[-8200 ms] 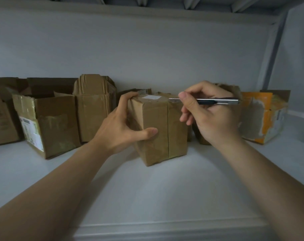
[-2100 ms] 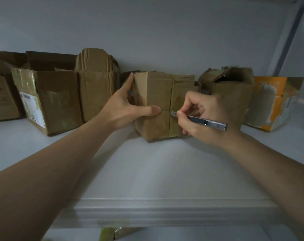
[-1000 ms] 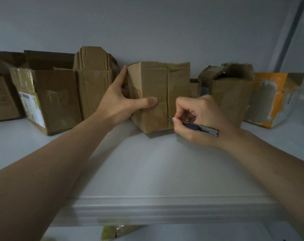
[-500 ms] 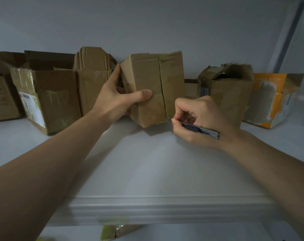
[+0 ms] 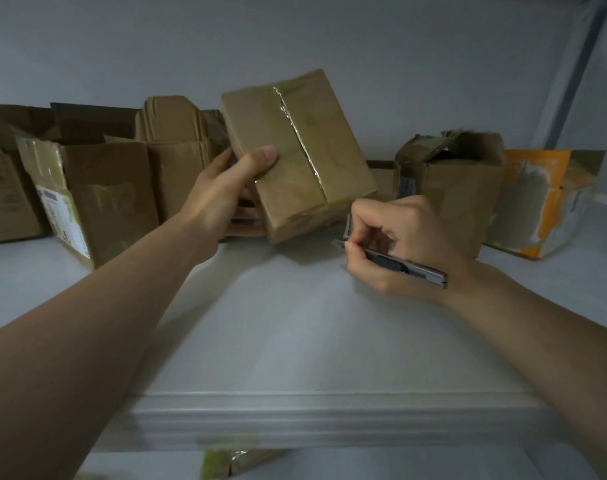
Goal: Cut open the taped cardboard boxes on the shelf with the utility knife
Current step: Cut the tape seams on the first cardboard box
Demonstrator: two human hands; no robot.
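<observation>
A taped brown cardboard box is tilted back, its near edge raised off the white shelf. A shiny cut line runs down the tape seam on the face turned toward me. My left hand grips the box's left side, thumb across the front face. To the right of the box, low over the shelf, my right hand holds a slim metal utility knife like a pen. Its tip points left and sits just clear of the box's lower right corner.
Opened brown boxes and a pile of folded cardboard line the back left. A torn-open box and an orange-and-white box stand at the right. The shelf's front lip runs across below my arms.
My left hand has tipped the box further back and lifted it, turning the cut seam face up toward me. My right hand with the knife has stayed near the shelf.
</observation>
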